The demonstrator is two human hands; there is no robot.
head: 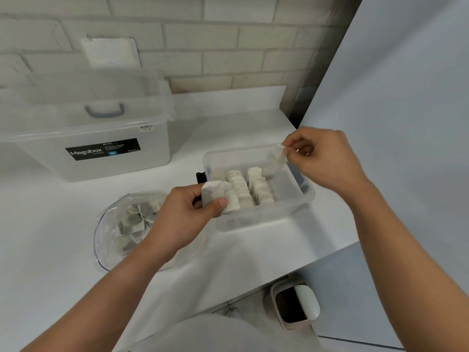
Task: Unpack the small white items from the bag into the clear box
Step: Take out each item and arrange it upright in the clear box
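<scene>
The left grip covers the right side of the bag. The right grip is blurred, and so is the white item that it pinches. The big storage box is cut by the left edge; the small print of its label is unreadable. A black part behind the clear box is mostly hidden.

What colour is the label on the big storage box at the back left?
The label is black with white lettering and a small blue patch; head view.

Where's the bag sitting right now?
Head view: the clear bag lies on the white counter, left of the small clear box, partly behind the left hand, in front of the Megabox bin.
</scene>
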